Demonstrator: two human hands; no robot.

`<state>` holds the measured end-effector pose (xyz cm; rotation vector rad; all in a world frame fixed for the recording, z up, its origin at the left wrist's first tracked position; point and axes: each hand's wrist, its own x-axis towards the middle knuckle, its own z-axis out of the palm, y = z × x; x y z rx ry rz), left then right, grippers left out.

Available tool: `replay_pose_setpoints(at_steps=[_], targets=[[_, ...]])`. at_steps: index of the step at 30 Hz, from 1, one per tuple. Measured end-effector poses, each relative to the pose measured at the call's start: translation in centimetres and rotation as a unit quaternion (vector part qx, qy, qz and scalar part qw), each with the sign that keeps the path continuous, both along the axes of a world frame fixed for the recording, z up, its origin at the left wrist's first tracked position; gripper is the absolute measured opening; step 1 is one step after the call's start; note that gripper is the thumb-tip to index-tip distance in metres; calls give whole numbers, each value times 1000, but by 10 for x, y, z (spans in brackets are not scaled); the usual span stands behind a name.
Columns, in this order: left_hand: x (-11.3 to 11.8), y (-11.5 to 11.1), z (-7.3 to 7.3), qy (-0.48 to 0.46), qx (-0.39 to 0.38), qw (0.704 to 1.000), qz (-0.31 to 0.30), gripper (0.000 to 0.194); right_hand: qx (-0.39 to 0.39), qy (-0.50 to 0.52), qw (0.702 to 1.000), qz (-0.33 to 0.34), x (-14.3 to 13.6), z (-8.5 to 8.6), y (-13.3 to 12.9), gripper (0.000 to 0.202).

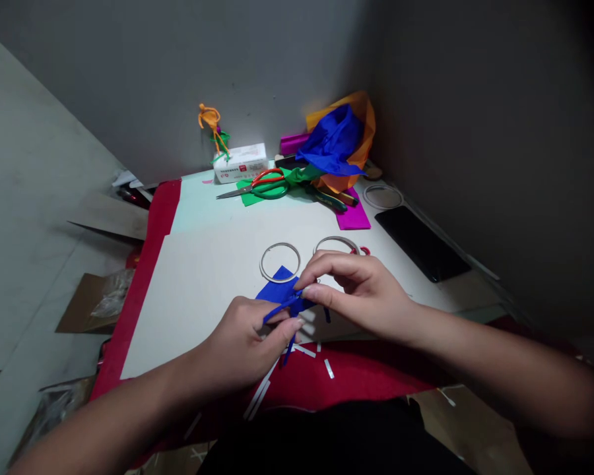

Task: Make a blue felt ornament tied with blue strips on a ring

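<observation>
Blue twisted piece [282, 308] is held by both hands, close together, above the near edge of the white board [193, 284]. Its lower part is gripped between thumb and fingers of the left hand [250, 333], probably so that it is steadied. The joint of its strips is pinched by thumb and forefinger of the right hand [359, 290], which seems suited to fine pressing or twisting. Whether the fingertips of the two hands are touching cannot be told.

Just behind the piece, blue paper [282, 272] is seen, near to one wire ring [262, 266]; another wire ring [334, 238] is partly covered by the right hand. By such nearness, both rings can be reached easily. White strips [329, 368] are scattered on the red cloth [158, 218], beyond the near edge.

Toward the right edge, a black phone [420, 241] is laid flat, away from the fingers. Near the far edge, scissors [232, 193] are placed before a paper heap [334, 135], perhaps to leave working room. At the far left, an orange figure [210, 119] is stood up by a small box [240, 161], perhaps for display.
</observation>
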<state>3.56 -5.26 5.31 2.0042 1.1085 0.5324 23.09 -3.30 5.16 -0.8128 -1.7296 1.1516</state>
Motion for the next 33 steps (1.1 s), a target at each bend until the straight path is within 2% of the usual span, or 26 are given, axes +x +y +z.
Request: replay_pose_setpoints(at_steps=[13,19,28,30,33], targets=[[-6,2,11,-46,29,998,8,23,0,-41,999,-22,0,1,-2,7],[-9,0,11,-39,52,998,-20,24,10,-67,998,2,-1,0,-2,8],[-8,-3,13,-52,81,995,-38,22,154,-119,981,17,1,3,-6,11],[-8,-4,13,-53,75,995,-43,22,140,-121,982,25,0,5,-6,11],[-9,-5,13,-52,75,995,-47,21,75,-116,990,41,0,8,-6,10]])
